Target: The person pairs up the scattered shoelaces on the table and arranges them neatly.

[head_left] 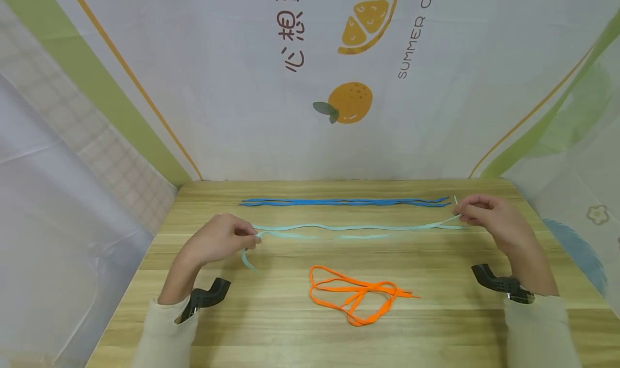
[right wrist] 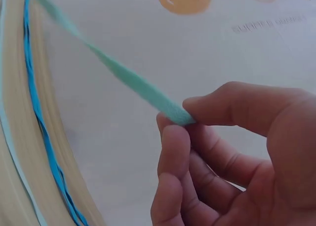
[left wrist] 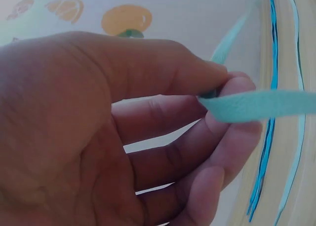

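A mint-green flat shoelace (head_left: pixel 363 237) is held by both hands, some way apart, over the wooden table. Between thumb and fingertips my left hand (head_left: pixel 220 239) pinches it, and a loose tail hangs below that hand; the left wrist view shows the flat lace (left wrist: pixel 266 105) folding at the pinch. At the other side, my right hand (head_left: pixel 496 223) pinches the lace (right wrist: pixel 133 82) between thumb and index finger, with a short tip sticking up beyond. Just behind the held one, a second mint-green shoelace (head_left: pixel 334 228) lies stretched out along the table.
Blue shoelaces (head_left: pixel 324 202) lie side by side, nearly straight, toward the table's back edge. An orange shoelace (head_left: pixel 339 289) sits in loose loops nearer the front. A printed curtain (head_left: pixel 242 115) hangs right behind the wooden table (head_left: pixel 271 325), with more cloth on both sides.
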A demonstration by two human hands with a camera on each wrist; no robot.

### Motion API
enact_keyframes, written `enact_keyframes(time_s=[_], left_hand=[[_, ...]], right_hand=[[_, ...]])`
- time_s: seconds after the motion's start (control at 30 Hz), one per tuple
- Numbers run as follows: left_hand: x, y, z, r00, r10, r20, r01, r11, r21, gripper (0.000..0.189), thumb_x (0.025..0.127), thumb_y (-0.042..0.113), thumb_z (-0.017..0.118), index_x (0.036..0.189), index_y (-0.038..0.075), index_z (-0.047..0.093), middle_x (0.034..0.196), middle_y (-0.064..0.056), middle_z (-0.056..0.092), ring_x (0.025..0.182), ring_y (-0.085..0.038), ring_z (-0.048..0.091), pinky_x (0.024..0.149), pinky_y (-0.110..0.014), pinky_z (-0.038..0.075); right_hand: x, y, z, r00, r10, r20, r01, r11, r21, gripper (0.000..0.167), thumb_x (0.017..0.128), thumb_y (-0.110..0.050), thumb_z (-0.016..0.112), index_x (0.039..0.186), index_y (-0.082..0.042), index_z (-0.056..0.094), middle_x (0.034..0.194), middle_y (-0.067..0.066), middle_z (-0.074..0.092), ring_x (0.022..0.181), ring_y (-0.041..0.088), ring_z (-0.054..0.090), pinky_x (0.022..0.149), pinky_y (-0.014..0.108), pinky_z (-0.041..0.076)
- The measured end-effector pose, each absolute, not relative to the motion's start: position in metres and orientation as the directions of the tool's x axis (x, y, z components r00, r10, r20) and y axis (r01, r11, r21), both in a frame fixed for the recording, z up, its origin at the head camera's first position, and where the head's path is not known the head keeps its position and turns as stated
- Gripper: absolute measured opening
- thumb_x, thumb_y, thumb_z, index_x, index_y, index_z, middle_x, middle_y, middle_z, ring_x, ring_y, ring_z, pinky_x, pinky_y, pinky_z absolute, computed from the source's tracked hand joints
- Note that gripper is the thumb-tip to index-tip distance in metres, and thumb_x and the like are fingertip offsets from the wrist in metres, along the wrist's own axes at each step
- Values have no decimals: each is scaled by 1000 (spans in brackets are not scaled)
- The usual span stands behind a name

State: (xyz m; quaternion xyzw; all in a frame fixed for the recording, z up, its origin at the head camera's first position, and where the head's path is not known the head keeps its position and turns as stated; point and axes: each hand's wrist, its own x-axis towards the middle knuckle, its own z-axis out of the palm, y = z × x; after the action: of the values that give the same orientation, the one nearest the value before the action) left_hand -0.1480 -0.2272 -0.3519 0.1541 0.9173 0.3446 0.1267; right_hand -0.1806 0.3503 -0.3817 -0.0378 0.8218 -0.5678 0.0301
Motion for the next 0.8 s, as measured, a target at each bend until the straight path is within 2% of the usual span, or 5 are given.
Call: enact_keyframes(time_s=[0.23, 0.47, 0.63, 0.8], left_hand=[[-152, -238, -354, -919, 365, -149, 174, 714, 678, 18, 98, 17, 70, 102, 10, 86, 108, -5, 81, 100, -19, 71, 88, -43, 55], [-157, -242, -358, -915, 362, -176, 147, 707, 692, 20, 104, 16, 69, 106, 7, 86, 105, -2, 81, 102, -20, 73, 96, -52, 55], [-159, -243, -360, -917, 360, -173, 148, 709, 690, 20, 105, 18, 70, 106, 6, 86, 102, 0, 81, 103, -20, 72, 96, -51, 55], [-161, -247, -363, -927, 340, -161, 145, 719, 680, 18, 104, 17, 71, 106, 6, 86, 101, 0, 80, 97, -18, 70, 91, -46, 54]], right_hand=[[-178, 374, -387, -997, -69, 28, -39, 163, -986, 22, 109, 1, 64, 102, -9, 83, 98, -9, 80, 88, 8, 72, 79, 17, 57], [-180, 385, -395, -995, -94, 31, -27, -44, -999, 31, 108, 11, 58, 102, -8, 81, 99, -5, 81, 87, 8, 75, 77, 19, 59], [-181, 394, -403, -997, -74, 27, -18, -110, -994, 38, 108, 13, 55, 103, -12, 83, 103, -7, 80, 88, 7, 77, 77, 19, 59], [-178, 405, -406, -999, -36, 1, 4, -143, -990, 37, 108, 11, 58, 102, -12, 86, 100, -3, 82, 86, 8, 78, 76, 19, 60]])
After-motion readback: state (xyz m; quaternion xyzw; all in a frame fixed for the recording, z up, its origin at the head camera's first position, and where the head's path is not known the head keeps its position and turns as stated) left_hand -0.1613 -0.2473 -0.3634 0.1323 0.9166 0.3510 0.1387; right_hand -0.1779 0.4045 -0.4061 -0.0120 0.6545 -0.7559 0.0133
